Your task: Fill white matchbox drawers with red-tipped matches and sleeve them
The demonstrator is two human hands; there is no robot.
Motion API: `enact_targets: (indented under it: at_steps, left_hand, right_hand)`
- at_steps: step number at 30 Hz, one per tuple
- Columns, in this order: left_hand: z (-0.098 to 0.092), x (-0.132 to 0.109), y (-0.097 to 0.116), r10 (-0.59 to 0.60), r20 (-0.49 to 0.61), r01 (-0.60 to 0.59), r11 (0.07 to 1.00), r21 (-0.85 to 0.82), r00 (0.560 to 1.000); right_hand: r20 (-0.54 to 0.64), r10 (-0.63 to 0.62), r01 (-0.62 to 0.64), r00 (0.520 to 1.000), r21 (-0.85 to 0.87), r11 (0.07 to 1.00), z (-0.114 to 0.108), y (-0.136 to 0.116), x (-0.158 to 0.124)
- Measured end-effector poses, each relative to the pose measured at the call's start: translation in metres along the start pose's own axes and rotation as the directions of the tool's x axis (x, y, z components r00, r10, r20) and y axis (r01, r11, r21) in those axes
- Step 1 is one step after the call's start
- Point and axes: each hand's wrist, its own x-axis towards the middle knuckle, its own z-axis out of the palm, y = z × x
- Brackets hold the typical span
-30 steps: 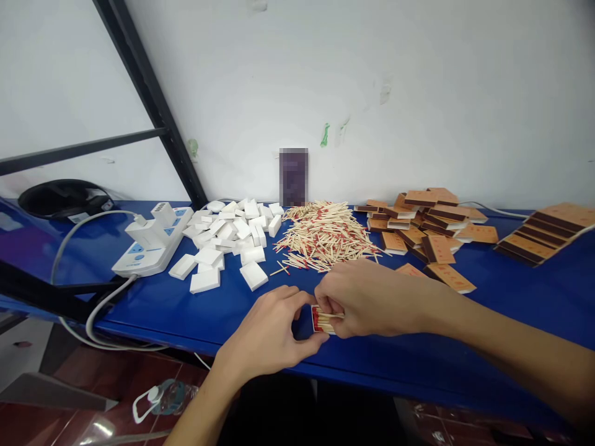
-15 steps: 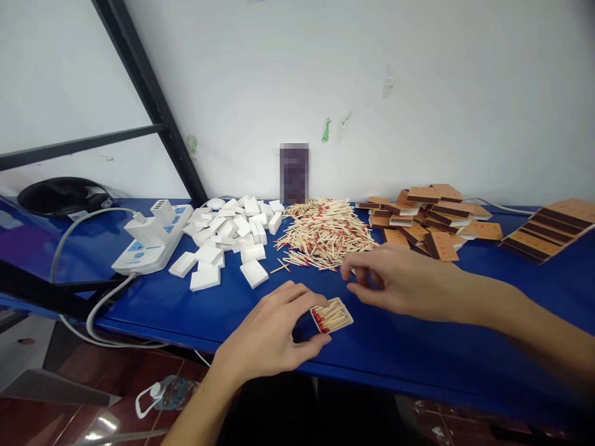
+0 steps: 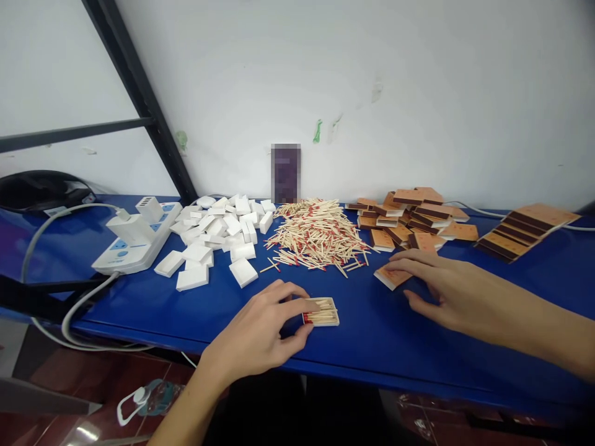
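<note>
My left hand pinches the near end of a small white tray filled with matches that lies on the blue table. My right hand lies farther right, its fingers spread over an orange matchbox sleeve and touching it. Behind both hands sits a loose pile of red-tipped matches.
A heap of white empty trays lies left of the matches. Orange sleeves are piled at the right, with a fanned row of them farther right. A white power strip with cables sits at the left. A plastic bottle lies on the floor.
My right hand left the filled tray and moved right and back to the orange sleeve. My left hand stayed on the tray.
</note>
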Motion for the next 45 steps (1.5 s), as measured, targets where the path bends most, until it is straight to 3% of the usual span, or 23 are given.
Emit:
enact_targets:
  at_steps: [4, 8, 14, 22, 32, 45]
  left_hand:
    - [0.0, 0.0, 0.0, -0.002, -0.002, 0.002, 1.0, -0.003, 1.0]
    - [0.0, 0.0, 0.0, -0.007, 0.009, 0.007, 1.0, -0.003, 1.0]
    - [-0.001, -0.001, 0.001, -0.004, 0.053, 0.003, 1.0, 0.018, 0.999]
    - [0.0, -0.001, -0.001, 0.008, 0.034, -0.008, 1.0, 0.021, 0.999]
    - [0.002, -0.002, -0.003, -0.017, -0.003, 0.017, 0.999, -0.046, 1.0]
    - [0.003, -0.001, -0.008, -0.037, -0.053, 0.029, 0.991, -0.134, 0.998]
  right_hand:
    - [0.043, -0.034, 0.036, 0.999, -0.043, 0.998, 0.012, 0.006, 0.0]
    - [0.159, -0.079, 0.069, 0.984, 0.073, 0.995, 0.012, -0.024, 0.003]
    - [0.222, -0.093, 0.021, 0.971, 0.305, 0.952, 0.011, -0.063, 0.014]
    - [0.247, -0.09, -0.021, 0.965, 0.416, 0.909, 0.01, -0.062, 0.017]
    - [0.262, -0.08, -0.02, 0.962, 0.358, 0.933, 0.009, -0.068, 0.016]
    - [0.244, -0.098, -0.021, 0.965, 0.444, 0.896, 0.016, -0.069, 0.019]
